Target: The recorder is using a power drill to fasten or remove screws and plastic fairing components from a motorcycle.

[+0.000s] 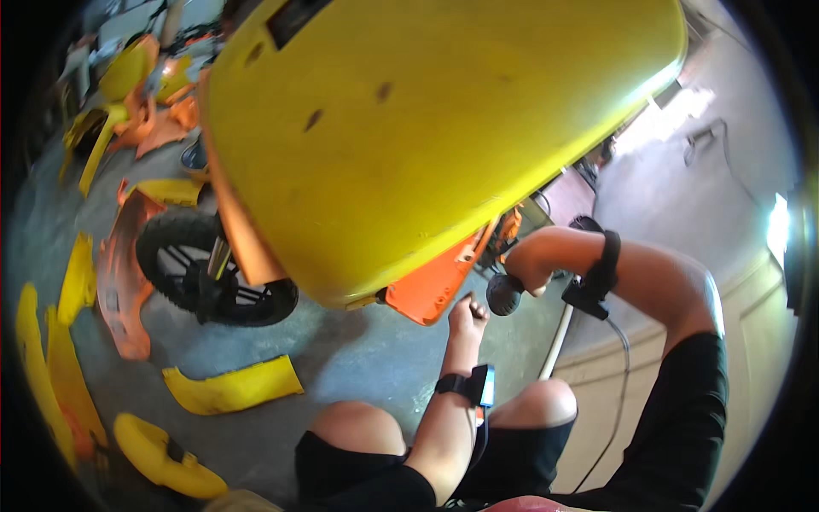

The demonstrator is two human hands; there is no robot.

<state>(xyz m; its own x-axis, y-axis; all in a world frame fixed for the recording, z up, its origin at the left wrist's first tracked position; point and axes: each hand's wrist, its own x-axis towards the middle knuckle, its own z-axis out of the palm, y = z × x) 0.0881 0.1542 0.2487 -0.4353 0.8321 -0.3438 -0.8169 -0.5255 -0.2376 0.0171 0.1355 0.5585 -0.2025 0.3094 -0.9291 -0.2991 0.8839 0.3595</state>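
Observation:
A big yellow body panel (409, 136) of a small motorbike fills the upper middle of the view. An orange panel (431, 286) hangs below its lower edge. My left hand (467, 317) reaches up to that orange panel's lower tip with its fingers bunched together; whether they pinch something small is hidden. My right hand (527, 266) is just to the right, curled around a black round-ended handle (503, 295). Both wrists carry black straps. My bare knees (358, 427) are below, in black shorts.
The bike's black front wheel (209, 269) stands on the grey concrete floor at the left. Loose yellow fairing pieces (232, 388) and orange fairing pieces (119, 282) lie around it. A white tube (554, 341) and a thin cable run down by my right arm. A pale wall is on the right.

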